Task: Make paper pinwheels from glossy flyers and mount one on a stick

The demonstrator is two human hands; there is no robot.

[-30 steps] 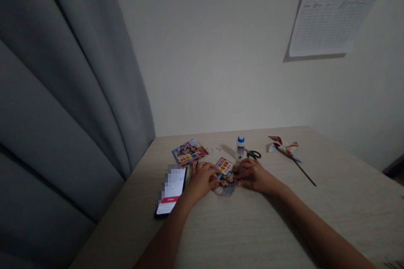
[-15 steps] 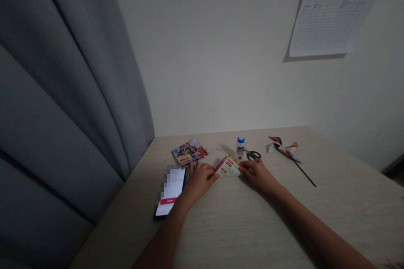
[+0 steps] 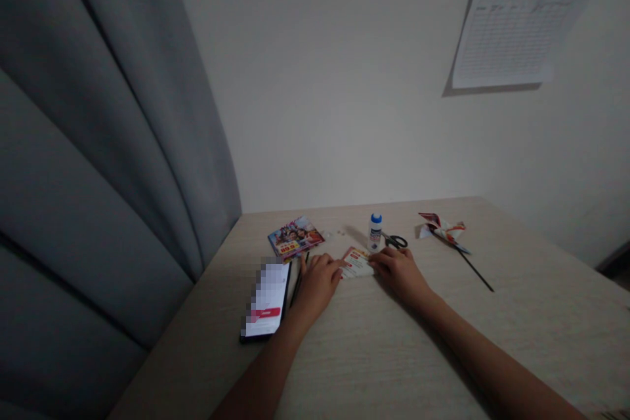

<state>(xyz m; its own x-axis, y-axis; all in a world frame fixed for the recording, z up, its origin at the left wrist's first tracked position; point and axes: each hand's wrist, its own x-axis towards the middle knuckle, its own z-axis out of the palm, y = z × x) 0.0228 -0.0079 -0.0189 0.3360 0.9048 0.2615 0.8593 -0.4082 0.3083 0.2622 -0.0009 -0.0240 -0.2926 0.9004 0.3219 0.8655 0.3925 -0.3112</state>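
Turned over since the first frame, the printed paper (image 3: pixel 358 264) shows its white side on the table (image 3: pixel 374 354). Left hand (image 3: pixel 319 279) touches its left edge, right hand (image 3: pixel 399 269) its right; whether they pinch it, I cannot tell. Blue-capped bottle (image 3: pixel 375 234) stands on far side, scissors (image 3: pixel 398 241) beside.
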